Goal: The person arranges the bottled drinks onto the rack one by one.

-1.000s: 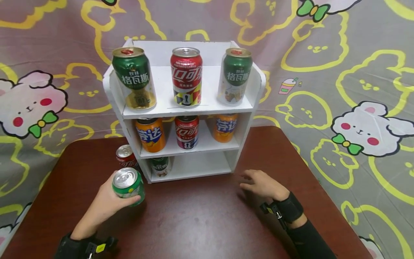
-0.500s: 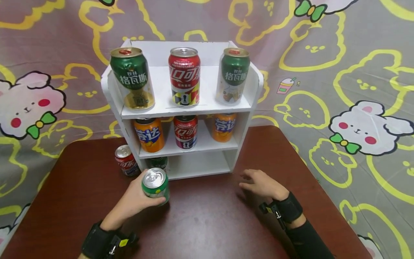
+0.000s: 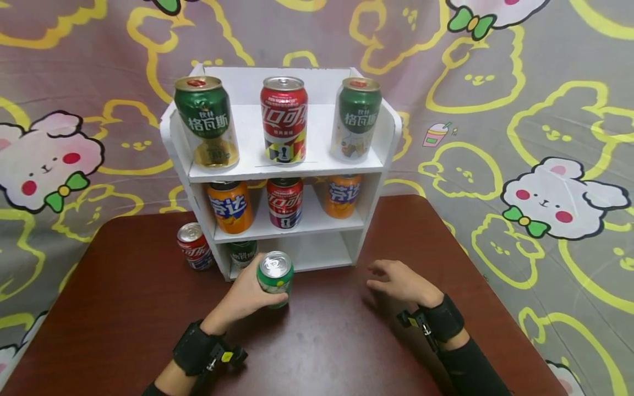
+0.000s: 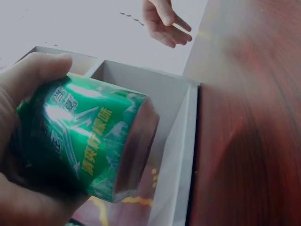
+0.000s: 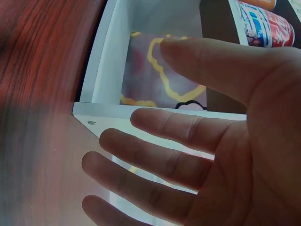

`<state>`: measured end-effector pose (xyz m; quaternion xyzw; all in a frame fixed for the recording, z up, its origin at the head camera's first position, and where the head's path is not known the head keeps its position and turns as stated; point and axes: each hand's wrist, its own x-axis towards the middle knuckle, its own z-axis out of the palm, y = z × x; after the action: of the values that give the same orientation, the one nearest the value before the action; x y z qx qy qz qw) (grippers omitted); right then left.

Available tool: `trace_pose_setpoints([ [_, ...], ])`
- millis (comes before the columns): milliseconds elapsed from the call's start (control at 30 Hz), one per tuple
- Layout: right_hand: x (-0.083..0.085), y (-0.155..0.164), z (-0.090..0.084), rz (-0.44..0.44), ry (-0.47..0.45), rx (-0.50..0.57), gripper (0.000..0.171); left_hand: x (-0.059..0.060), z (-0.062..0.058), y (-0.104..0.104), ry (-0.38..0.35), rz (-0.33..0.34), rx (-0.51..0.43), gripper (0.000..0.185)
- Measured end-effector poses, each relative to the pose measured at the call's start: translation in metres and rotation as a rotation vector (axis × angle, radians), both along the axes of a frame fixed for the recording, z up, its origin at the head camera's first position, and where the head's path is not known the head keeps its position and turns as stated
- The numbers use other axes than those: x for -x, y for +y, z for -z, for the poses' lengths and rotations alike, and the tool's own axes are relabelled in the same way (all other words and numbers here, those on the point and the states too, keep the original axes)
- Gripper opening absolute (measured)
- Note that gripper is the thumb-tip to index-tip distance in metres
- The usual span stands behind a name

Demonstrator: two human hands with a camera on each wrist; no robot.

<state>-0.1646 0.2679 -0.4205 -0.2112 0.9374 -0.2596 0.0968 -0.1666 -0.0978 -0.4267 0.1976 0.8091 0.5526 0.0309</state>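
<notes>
My left hand (image 3: 245, 294) grips a green soda can (image 3: 275, 279) with a silver top, in front of the bottom shelf of a white shelf unit (image 3: 292, 171). In the left wrist view the thumb and fingers wrap round this green can (image 4: 94, 136), whose base points toward the lower compartment. My right hand (image 3: 401, 281) is at the right, near the unit's lower right corner, with nothing in it. Its fingers (image 5: 160, 150) lie spread and relaxed in the right wrist view. A green kvass can (image 3: 242, 252) stands at the bottom shelf's left, partly hidden by my left hand.
A red cola can (image 3: 195, 247) stands on the brown table (image 3: 129, 308) left of the unit. The middle shelf bears an orange can (image 3: 230, 208), a red can (image 3: 285, 203) and another orange can (image 3: 343, 197). Green and red cans (image 3: 284, 121) line the top shelf.
My left hand has carried the green soda can rightward, from beside the red cola can to in front of the bottom shelf. The right hand has stayed in place.
</notes>
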Motion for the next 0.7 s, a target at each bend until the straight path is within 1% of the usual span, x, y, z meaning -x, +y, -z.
trace_pose_setpoints([
  [133,-0.004,0.001,0.0,-0.001,0.013,-0.006,0.043,0.006,0.005,0.011,0.051,-0.039,0.033,0.072],
  [267,-0.007,0.003,0.0,0.008,0.011,0.004,0.043,0.009,0.008,0.019,0.098,-0.047,0.049,0.071],
  [333,-0.007,0.004,0.0,0.011,0.01,0.008,0.043,0.009,0.009,0.022,0.097,-0.041,0.044,0.07],
  [433,-0.008,0.005,0.001,0.014,0.01,0.013,0.042,0.009,0.01,0.025,0.089,-0.053,0.049,0.07],
  [567,-0.007,0.006,0.001,0.016,0.012,0.016,0.042,0.013,0.013,0.03,0.073,-0.086,0.058,0.072],
  [700,-0.007,0.008,0.002,0.018,0.01,0.016,0.042,0.019,0.016,0.033,0.073,-0.132,0.056,0.075],
])
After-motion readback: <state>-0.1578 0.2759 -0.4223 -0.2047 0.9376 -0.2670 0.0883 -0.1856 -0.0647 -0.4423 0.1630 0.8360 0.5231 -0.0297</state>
